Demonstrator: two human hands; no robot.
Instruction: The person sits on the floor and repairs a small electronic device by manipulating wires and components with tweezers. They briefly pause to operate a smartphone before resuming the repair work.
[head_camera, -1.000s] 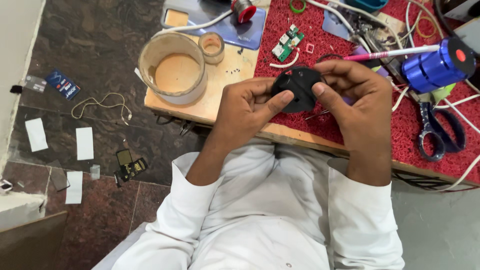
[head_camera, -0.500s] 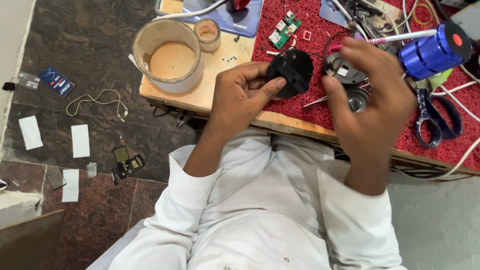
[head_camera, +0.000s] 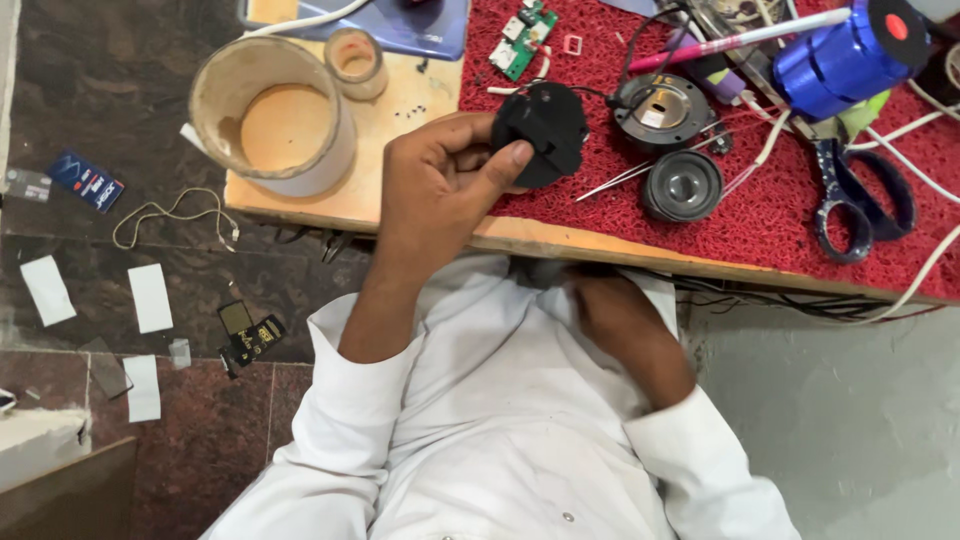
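My left hand (head_camera: 445, 195) grips a black round plastic part (head_camera: 542, 130) between thumb and fingers, just above the red mat (head_camera: 760, 240) near the table's front edge. A thin wire runs from the part toward a round speaker (head_camera: 660, 110); a second speaker (head_camera: 683, 185) lies beside it. My right forearm (head_camera: 625, 335) reaches under the table edge, and the hand itself is hidden there.
On the red mat lie blue-handled scissors (head_camera: 862, 200), a blue tape roll (head_camera: 848, 55), a pink pen (head_camera: 740, 40) and a green circuit board (head_camera: 525, 35). A large tape roll (head_camera: 215, 95) and a small one (head_camera: 355, 62) stand on the wooden board. Paper scraps litter the floor.
My right hand let go of the black part, passed over the speakers, then dropped below the table edge. My left hand alone keeps the part.
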